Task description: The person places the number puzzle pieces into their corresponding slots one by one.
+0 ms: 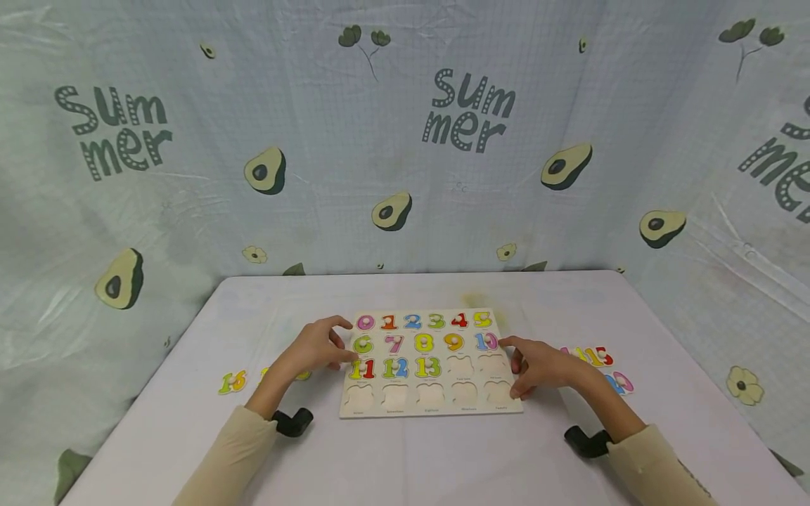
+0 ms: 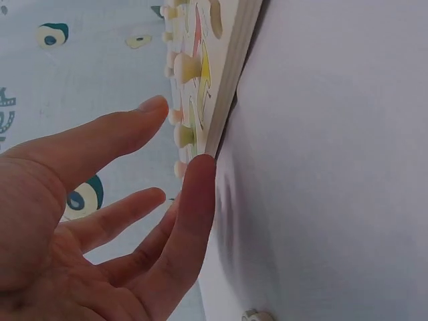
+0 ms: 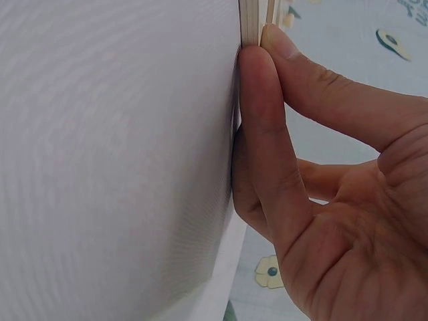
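A wooden number puzzle board [image 1: 432,413] lies flat on the table, with colourful knobbed number pieces 0 to 13 in its upper rows and bare cut-outs below. My left hand [image 1: 323,344] is at its left edge; in the left wrist view a fingertip [image 2: 199,167] touches the board's side [image 2: 231,87] while the thumb stays apart. At the right edge my right hand [image 1: 541,364] pinches the board between thumb and finger, seen close up in the right wrist view with the hand [image 3: 334,221] around the board's layered edge [image 3: 249,23].
Loose number pieces [image 1: 233,381] lie left of the board, one partly hidden behind the left wrist. More pieces [image 1: 598,356] lie at the right, partly behind the right forearm. Each wrist carries a black device [image 1: 294,423]. An avocado-print curtain [image 1: 316,140] surrounds the white table [image 1: 405,471].
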Demonstrator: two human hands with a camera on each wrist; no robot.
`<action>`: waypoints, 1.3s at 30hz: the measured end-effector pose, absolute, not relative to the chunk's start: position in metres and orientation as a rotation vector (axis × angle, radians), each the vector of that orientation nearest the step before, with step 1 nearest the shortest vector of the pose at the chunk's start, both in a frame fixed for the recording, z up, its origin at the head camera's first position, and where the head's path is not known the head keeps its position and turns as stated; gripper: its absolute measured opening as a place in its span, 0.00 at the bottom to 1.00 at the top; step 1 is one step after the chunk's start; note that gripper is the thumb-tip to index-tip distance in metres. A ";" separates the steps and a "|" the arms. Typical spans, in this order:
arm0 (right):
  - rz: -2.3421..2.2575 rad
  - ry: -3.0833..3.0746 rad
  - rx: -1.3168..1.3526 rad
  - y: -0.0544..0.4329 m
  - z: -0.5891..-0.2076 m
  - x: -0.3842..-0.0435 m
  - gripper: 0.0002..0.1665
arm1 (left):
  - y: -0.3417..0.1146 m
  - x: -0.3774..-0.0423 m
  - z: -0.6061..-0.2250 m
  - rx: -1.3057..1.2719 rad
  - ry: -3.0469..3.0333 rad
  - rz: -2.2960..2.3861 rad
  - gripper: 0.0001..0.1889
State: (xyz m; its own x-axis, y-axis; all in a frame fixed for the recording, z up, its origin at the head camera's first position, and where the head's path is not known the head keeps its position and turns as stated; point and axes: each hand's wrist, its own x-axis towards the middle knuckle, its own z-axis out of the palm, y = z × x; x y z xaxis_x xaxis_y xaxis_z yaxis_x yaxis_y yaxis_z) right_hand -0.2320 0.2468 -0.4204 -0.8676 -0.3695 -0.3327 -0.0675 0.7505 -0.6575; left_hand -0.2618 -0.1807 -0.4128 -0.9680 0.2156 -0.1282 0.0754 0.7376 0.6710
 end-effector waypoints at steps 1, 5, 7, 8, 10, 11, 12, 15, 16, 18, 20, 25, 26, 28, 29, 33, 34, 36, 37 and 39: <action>-0.909 2.499 -0.339 0.247 -0.420 -0.232 0.55 | -0.181 -0.262 -0.414 0.217 2.727 1.034 0.34; -0.908 2.500 -0.321 0.247 -0.421 -0.232 0.55 | -0.183 -0.263 -0.418 0.192 2.677 1.026 0.38; -0.909 2.493 -0.324 0.247 -0.421 -0.231 0.55 | -0.183 -0.263 -0.420 0.191 2.647 1.046 0.38; -0.915 2.486 -0.328 0.247 -0.420 -0.231 0.55 | -0.183 -0.263 -0.421 0.190 2.630 1.062 0.39; -0.929 2.468 -0.334 0.246 -0.420 -0.231 0.55 | -0.183 -0.263 -0.424 0.185 2.608 1.081 0.39; -0.933 2.459 -0.344 0.246 -0.419 -0.231 0.55 | -0.183 -0.263 -0.425 0.182 2.599 1.087 0.39; -0.937 2.450 -0.356 0.247 -0.418 -0.231 0.55 | -0.183 -0.262 -0.425 0.179 2.588 1.097 0.39; -0.944 2.449 -0.370 0.249 -0.412 -0.231 0.54 | -0.184 -0.262 -0.427 0.188 2.563 1.127 0.39; -0.944 2.456 -0.380 0.251 -0.410 -0.232 0.53 | -0.184 -0.262 -0.427 0.194 2.554 1.141 0.39; -0.953 2.481 -0.387 0.256 -0.405 -0.233 0.49 | -0.184 -0.262 -0.426 0.205 2.539 1.166 0.39; -0.972 2.521 -0.390 0.262 -0.400 -0.234 0.45 | -0.183 -0.263 -0.427 0.214 2.532 1.173 0.39; -1.008 2.671 -0.448 0.285 -0.387 -0.238 0.32 | -0.181 -0.265 -0.427 0.219 2.524 1.178 0.39; -0.998 2.710 -0.458 0.290 -0.385 -0.238 0.29 | -0.181 -0.266 -0.427 0.220 2.521 1.182 0.40; -0.962 2.787 -0.465 0.298 -0.380 -0.239 0.25 | -0.180 -0.266 -0.428 0.212 2.516 1.190 0.40; -0.941 2.821 -0.459 0.303 -0.379 -0.239 0.24 | -0.180 -0.267 -0.428 0.212 2.513 1.192 0.40; -0.880 2.884 -0.398 0.320 -0.377 -0.239 0.22 | -0.181 -0.266 -0.430 0.209 2.502 1.210 0.40; -0.876 2.887 -0.380 0.323 -0.378 -0.239 0.22 | -0.181 -0.265 -0.430 0.208 2.498 1.218 0.40; -0.872 2.886 -0.348 0.330 -0.381 -0.240 0.22 | -0.182 -0.265 -0.430 0.206 2.496 1.224 0.40; -0.874 2.883 -0.335 0.333 -0.382 -0.240 0.23 | -0.181 -0.264 -0.430 0.207 2.492 1.229 0.40; -0.874 2.880 -0.312 0.338 -0.384 -0.240 0.22 | -0.181 -0.264 -0.429 0.202 2.492 1.231 0.40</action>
